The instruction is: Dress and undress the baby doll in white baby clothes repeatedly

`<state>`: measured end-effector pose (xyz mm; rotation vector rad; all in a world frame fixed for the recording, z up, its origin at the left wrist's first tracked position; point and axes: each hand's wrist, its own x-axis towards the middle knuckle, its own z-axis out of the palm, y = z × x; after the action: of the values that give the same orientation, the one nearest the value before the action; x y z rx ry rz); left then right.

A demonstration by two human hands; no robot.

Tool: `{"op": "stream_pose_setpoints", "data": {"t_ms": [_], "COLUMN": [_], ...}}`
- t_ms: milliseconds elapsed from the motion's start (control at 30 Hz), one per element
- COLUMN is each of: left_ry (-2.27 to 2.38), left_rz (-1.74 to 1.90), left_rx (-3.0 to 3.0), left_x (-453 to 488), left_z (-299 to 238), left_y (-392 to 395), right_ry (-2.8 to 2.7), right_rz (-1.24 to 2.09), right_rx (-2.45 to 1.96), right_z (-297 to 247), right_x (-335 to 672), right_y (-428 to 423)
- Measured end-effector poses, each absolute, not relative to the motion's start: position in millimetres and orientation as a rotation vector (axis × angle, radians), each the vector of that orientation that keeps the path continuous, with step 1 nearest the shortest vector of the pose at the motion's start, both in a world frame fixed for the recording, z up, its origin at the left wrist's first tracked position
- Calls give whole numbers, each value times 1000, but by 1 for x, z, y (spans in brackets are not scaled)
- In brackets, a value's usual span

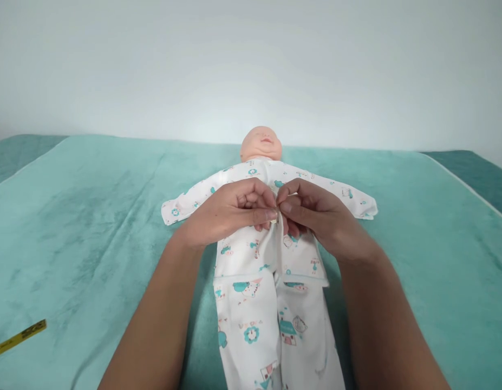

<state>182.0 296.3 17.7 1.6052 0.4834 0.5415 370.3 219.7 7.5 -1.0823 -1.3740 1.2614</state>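
Pinching with the left hand [245,208], thumb against fingertips, the front edge of a printed white top [248,254] on a baby doll [254,145]. Pinching likewise with the right hand [315,208], at the edge just beside, fingertips of both hands nearly meeting. In each case, a closed grip on the cloth at mid-front, below the doll's chest; impossible to make out the small pale detail between the fingers. Just below, cloth drawn up into a narrow ridge. Face up on a teal plush cloth [100,227], with head at the far end and both sleeves spread wide: the doll. Beneath the hem of the top, matching printed trousers [251,311], running out past the near edge of view. Well apart, at near left, a yellow strip with black markings [19,338]. Behind everything, a pale wall [251,65].
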Motion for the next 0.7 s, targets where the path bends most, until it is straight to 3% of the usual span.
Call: {"op": "stream_pose_setpoints", "data": {"t_ms": [700], "left_ry": [501], "left_rz": [473], "left_rx": [1653], "left_x": [176], "left_z": [20], "left_y": [298], "right_ry": [-1442], "right_rz": [1279], "right_rx": [-1201], "right_z": [12], "right_x": [372], "right_y": [217]}}
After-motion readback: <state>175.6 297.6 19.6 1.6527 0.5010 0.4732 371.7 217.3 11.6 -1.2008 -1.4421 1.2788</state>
